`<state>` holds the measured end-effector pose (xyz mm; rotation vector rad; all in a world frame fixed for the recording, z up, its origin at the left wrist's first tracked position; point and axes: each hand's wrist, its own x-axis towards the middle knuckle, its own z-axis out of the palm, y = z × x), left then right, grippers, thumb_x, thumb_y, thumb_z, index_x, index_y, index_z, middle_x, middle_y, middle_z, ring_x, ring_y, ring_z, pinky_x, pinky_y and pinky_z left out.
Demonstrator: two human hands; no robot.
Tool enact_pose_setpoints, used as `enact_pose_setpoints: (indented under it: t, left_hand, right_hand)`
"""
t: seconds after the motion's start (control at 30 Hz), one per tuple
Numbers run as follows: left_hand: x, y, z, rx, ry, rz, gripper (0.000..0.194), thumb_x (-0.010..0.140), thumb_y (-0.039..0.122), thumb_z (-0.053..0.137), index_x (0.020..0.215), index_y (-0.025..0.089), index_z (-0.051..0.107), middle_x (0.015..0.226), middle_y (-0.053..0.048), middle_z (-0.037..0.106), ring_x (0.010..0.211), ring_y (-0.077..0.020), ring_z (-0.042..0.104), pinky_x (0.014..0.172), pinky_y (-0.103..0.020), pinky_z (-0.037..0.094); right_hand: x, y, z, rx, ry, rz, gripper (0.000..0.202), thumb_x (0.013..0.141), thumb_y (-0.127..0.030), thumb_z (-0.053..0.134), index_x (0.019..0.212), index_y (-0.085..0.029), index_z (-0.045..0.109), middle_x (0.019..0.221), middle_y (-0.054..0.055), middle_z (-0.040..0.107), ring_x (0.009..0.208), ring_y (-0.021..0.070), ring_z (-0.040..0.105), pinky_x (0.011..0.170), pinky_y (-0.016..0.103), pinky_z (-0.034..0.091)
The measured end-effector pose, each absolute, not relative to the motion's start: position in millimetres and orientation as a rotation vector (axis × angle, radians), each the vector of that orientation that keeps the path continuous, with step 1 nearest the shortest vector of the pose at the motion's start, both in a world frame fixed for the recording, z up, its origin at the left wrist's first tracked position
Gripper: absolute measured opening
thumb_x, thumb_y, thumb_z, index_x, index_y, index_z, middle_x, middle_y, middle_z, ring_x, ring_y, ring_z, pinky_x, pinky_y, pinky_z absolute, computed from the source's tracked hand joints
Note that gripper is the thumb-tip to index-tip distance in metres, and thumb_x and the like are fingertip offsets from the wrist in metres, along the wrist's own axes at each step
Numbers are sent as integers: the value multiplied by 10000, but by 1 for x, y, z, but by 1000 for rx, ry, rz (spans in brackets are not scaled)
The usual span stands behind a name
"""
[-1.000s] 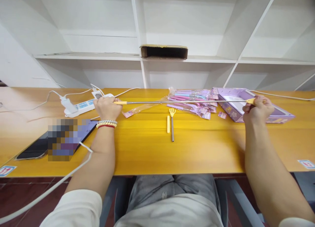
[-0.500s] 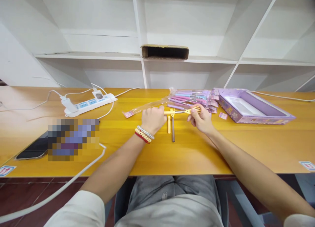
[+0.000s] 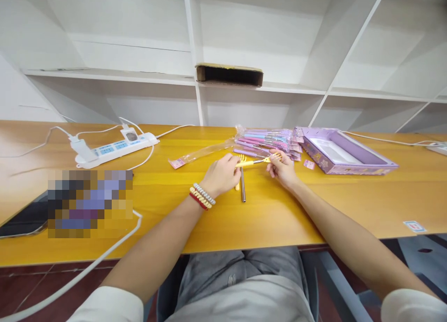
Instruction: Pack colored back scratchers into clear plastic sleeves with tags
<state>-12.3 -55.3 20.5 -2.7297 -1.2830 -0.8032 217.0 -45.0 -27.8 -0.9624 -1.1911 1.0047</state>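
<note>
Between my hands is a yellow back scratcher (image 3: 259,162) with a short metal rod, held nearly level over the table. My left hand (image 3: 223,173) is closed round its yellow handle. The fingers of my right hand (image 3: 282,169) pinch the yellow claw end. Below it on the table lies a second back scratcher (image 3: 243,187), its metal tube pointing toward me and its yellow claw just above my left fingers. A yellow handle piece (image 3: 237,187) lies beside that tube, partly hidden by my left hand.
A pile of wrapped, coloured sticks (image 3: 267,139) lies behind my hands, with a flat clear wrapper (image 3: 199,155) to its left. A purple box tray (image 3: 363,170) stands right. Left are a white power strip (image 3: 117,150) and a black phone (image 3: 26,215). A cardboard box (image 3: 229,75) sits on the shelf.
My left hand has shifted slightly toward me, so the scratcher now tilts, and it covers more of the loose yellow handle. Both hands keep their hold. The camera view has turned slightly right.
</note>
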Motion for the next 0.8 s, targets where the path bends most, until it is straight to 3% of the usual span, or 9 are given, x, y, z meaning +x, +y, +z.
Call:
enact_pose_setpoints:
  t: [0.23,0.47,0.6,0.8]
  left_hand:
    - [-8,-51,5,-2913,-1061,-948,196,847,231,454,964,167,597,872,-54,606,776,-144,569,752,-267,449]
    - [6,-67,-1,-2929,-973,-1011,218,833,246,458,1009,178,568,840,-41,617,722,-131,563,713,-252,455]
    - [9,-69,-2,-2930,-1041,-938,216,844,281,446,990,181,569,813,-45,609,718,-142,559,684,-259,452]
    - [9,-63,-6,-2928,-965,-866,258,894,286,374,1032,193,572,897,-66,591,794,-153,562,759,-281,442]
  right_hand:
    - [228,-45,-19,-924,-1055,1041,330,703,-463,645,748,-182,478,564,-34,571,364,62,457,312,180,299]
    - [212,-54,-21,-827,-1162,1244,314,714,-428,655,872,-190,525,549,-34,554,418,91,503,333,185,310]
    - [209,-58,-19,-829,-1225,1306,285,732,-427,641,834,-184,534,493,-43,522,410,89,485,354,186,315]
    - [204,-64,-24,-828,-1403,1399,313,746,-480,604,746,-175,536,600,7,622,436,98,512,372,200,340]
